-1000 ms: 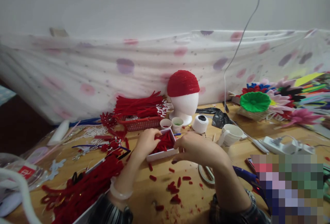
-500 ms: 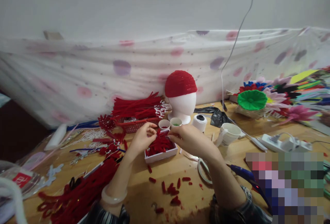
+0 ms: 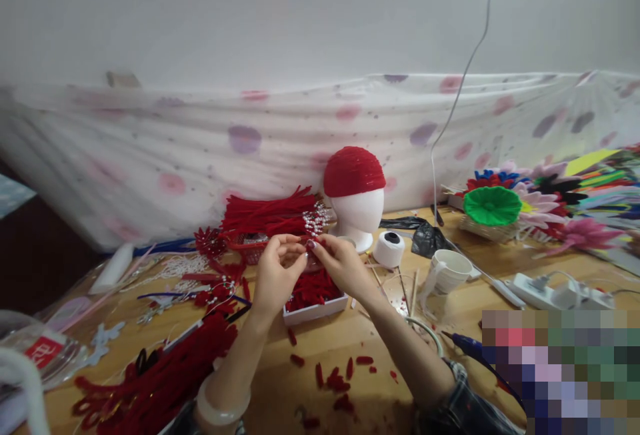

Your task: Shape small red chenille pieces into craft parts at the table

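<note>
Both my hands meet above a white box [image 3: 315, 315] heaped with red fuzzy chenille pieces [image 3: 313, 289]. My left hand [image 3: 278, 278] is closed in a loose pinch, its thumb and forefinger at a small red piece [image 3: 310, 246]. The fingertips of my right hand [image 3: 344, 265] pinch at the same piece from the other side; its exact shape is mostly hidden by the fingers. Just behind stands a white foam head [image 3: 357, 211] with a red cap-like covering [image 3: 354, 172]. Two small cups behind the box are largely hidden by my hands.
Loose red bits [image 3: 337, 381] lie in front of the box. Red chenille stems [image 3: 170, 375] are at left, more in a red basket [image 3: 245, 248]. A thread spool [image 3: 389, 249], a mug [image 3: 447, 271], a blue glue gun [image 3: 470, 349] and a power strip [image 3: 535, 291] stand at right.
My hands have lifted from the box and come together. Between their fingertips a small red piece now shows. The view has tipped slightly, so the scene sits lower.
</note>
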A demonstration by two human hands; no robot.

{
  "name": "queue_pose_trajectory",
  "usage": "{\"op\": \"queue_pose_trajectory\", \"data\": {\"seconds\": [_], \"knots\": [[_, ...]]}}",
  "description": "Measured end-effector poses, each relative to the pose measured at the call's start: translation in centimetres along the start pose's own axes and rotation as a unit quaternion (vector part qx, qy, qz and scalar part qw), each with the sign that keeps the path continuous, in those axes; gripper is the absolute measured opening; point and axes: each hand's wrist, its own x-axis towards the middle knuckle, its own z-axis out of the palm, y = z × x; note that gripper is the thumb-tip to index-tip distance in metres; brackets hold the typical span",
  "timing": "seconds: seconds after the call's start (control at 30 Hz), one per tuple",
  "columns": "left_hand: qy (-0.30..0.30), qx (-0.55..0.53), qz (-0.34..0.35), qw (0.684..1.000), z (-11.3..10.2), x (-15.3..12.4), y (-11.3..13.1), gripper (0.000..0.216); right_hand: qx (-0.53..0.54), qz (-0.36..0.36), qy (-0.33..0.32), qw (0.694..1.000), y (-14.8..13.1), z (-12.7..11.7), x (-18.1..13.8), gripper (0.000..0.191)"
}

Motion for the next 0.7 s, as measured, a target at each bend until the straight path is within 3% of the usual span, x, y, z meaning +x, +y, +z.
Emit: {"op": "queue_pose_trajectory", "data": {"seconds": [0.1, 0.23, 0.33, 0.5, 0.6, 0.7], "knots": [[0.011, 0.001, 0.022, 1.000, -0.3, -0.2, 0.9, 0.035, 0.124, 0.031, 0.004, 0.992, 0.0, -0.3, 0.1, 0.030], [-0.023, -0.050, -0.005, 0.998, -0.5, -0.3, 1.8, 0.043, 0.232, 0.093, -0.034, 0.968, -0.8, -0.4, -0.2, 0.033], [-0.025, -0.054, -0.006, 0.998, -0.5, -0.3, 1.9, 0.043, 0.194, 0.107, -0.067, 0.973, -1.3, -0.4, -0.5, 0.036], [-0.052, -0.012, 0.008, 0.999, -0.6, -0.4, 1.6, 0.045, 0.084, 0.031, -0.022, 0.996, -1.4, -0.5, -0.4, 0.032], [-0.072, 0.037, 0.022, 0.996, -0.6, -0.7, 1.5, 0.043, 0.117, 0.031, -0.008, 0.993, -1.3, -0.5, -0.2, 0.033], [-0.121, 0.093, 0.051, 0.987, -0.9, -0.9, 1.5, 0.043, 0.170, 0.085, -0.012, 0.982, -1.2, -0.6, -0.2, 0.035]]}}
